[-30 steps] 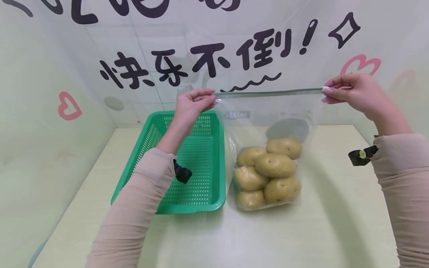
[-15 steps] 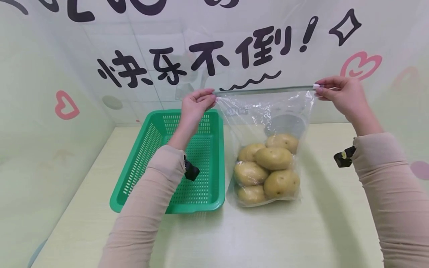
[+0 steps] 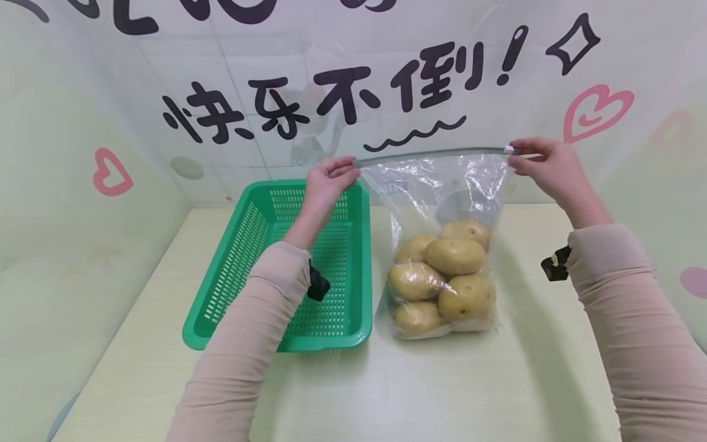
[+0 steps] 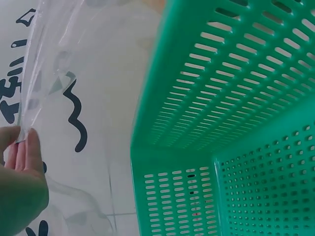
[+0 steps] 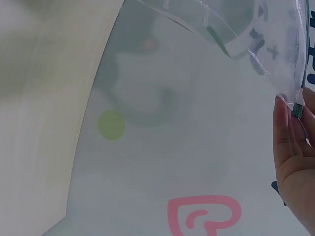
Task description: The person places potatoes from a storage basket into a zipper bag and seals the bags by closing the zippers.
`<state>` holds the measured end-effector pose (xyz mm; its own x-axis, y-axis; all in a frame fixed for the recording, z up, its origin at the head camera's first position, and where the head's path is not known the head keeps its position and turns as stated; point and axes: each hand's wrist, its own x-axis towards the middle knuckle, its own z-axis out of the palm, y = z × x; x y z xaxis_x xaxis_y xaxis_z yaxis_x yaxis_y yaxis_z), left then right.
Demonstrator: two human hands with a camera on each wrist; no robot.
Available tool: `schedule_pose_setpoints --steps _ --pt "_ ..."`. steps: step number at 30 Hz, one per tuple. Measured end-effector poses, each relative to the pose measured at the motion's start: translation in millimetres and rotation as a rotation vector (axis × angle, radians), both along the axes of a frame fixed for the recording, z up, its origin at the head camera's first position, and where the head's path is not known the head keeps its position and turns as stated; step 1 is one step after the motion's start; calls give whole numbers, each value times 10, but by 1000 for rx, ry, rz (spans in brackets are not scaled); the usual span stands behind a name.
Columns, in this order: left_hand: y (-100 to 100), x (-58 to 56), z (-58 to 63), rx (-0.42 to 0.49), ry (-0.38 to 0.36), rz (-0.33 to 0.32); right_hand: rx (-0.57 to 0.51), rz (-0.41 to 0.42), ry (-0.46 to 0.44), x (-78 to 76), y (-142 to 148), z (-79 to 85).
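A clear zip bag (image 3: 409,190) stands upright on the table with several potatoes (image 3: 455,256) inside. Its greenish zip strip runs across the top between the two hands. At the left top corner my left hand (image 3: 327,184) pinches the bag; the left wrist view shows that same hand (image 4: 22,182) with thumb and fingers on the bag's edge. My right hand (image 3: 555,169) pinches the right end of the strip, by a small white piece. In the right wrist view, the fingers of the right hand (image 5: 293,157) meet at the strip's end.
A green perforated basket (image 3: 361,294) stands on the table (image 3: 431,393) left of the bag, beneath the left forearm. Behind rises a pale wall sheet (image 3: 265,55) with black characters and pink hearts.
My right hand has moved left and slightly down, and my left hand has shifted slightly right. The strip between them has slackened into a slight bend. Both hands keep their grip.
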<state>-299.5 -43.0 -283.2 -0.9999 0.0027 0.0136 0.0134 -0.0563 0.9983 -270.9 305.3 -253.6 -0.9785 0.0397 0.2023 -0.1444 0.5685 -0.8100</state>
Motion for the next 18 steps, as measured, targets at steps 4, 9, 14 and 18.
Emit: schedule_pose_setpoints --steps 4,9,14,18 --pt "8 -5 -47 -90 -13 -87 124 3 -44 -21 -8 -66" --pt "61 -14 -91 -116 -68 -108 193 23 -109 -50 -47 -153" --pt "65 1 -121 -117 -78 -118 269 50 -135 -64 -94 -202" --pt "29 11 -126 -110 -60 -114 310 67 -134 -65 -94 -216"
